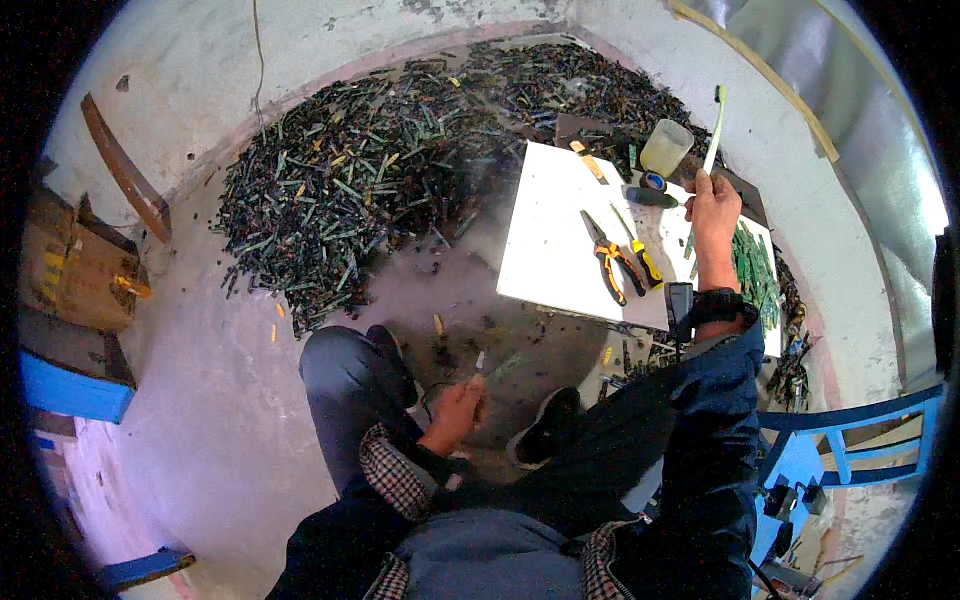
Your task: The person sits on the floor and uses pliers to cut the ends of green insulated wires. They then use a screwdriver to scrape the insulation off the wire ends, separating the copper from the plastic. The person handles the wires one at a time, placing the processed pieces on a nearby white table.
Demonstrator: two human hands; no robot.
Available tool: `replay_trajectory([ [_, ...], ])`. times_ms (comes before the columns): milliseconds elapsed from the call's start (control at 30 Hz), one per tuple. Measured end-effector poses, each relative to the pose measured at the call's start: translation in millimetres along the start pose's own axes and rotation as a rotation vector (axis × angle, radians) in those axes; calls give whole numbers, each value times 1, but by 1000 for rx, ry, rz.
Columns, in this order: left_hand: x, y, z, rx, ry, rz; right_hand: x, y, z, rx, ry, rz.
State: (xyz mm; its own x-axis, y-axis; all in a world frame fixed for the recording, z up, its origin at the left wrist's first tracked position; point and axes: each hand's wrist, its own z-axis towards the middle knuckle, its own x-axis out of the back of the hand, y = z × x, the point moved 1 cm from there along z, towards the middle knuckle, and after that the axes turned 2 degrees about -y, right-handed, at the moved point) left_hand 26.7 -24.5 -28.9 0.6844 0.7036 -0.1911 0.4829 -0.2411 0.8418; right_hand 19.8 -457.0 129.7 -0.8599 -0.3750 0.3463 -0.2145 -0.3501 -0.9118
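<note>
My right hand (712,206) grips the end of a toothbrush (715,139), its dark bristles pointing away from me, over the right part of a white board (555,225). Below me, between the knees, my left hand (454,412) is closed around a small light-tipped object (480,364) that I cannot identify. Pliers (615,259) with orange and black handles lie on the board beside a yellow-handled screwdriver (645,259). A dark-handled tool (651,197) and a blue and black roll (654,181) are close to my right hand. Green strips (756,274) are heaped right of my wrist.
A large heap of dark and green strips (360,172) covers the floor along the wall. A translucent plastic cup (666,147) stands behind the board. Blue chair (847,442) at right; cardboard box (97,277) and curved brown piece (124,169) at left.
</note>
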Motion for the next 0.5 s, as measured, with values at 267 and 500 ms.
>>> replay_trajectory([
  [267, -6, 29, -13, -98, 100, 10, 18, -26, -69, -37, -175, 246],
  [500, -21, 74, 23, -154, -62, -46, 13, -2, -208, -441, -349, 343],
])
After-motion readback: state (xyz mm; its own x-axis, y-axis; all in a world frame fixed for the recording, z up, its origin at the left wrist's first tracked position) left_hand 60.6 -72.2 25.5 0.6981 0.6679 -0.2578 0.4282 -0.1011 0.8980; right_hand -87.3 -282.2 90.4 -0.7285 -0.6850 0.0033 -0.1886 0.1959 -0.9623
